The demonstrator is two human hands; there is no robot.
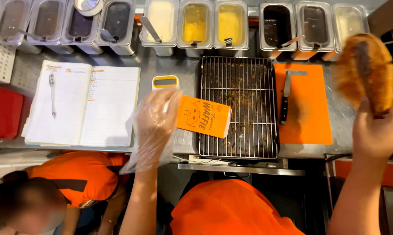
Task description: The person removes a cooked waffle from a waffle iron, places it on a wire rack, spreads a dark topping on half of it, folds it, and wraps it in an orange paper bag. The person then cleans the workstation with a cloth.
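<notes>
At a food stall's steel worktop (166, 65), a person's left hand (155, 117), loose in a clear plastic glove, is clamped on one end of an orange paper sleeve (204, 116), holding it low over the front left corner of a wire rack (240, 106) that sits in a crumb-strewn tray. The sleeve's long axis runs left to right and dips a little to the right, its free end turned toward the right hand. That right hand (377, 130), bare, is raised at the far right of the frame with its fingers closed around the lower end of a golden-brown fried pastry (366, 72), which stands nearly upright, well apart from the sleeve and higher than it; a dark stripe runs down its length. Between the two hands lie the rack and an orange cutting board (307, 113) with a black-handled knife (285, 100) on it. Steel tubs of sauces and fillings (194, 24) line the back. An open notebook (85, 102) with a pen (52, 93) lies to the left, where a second person in an orange shirt (81, 176) crouches below the worktop edge.
</notes>
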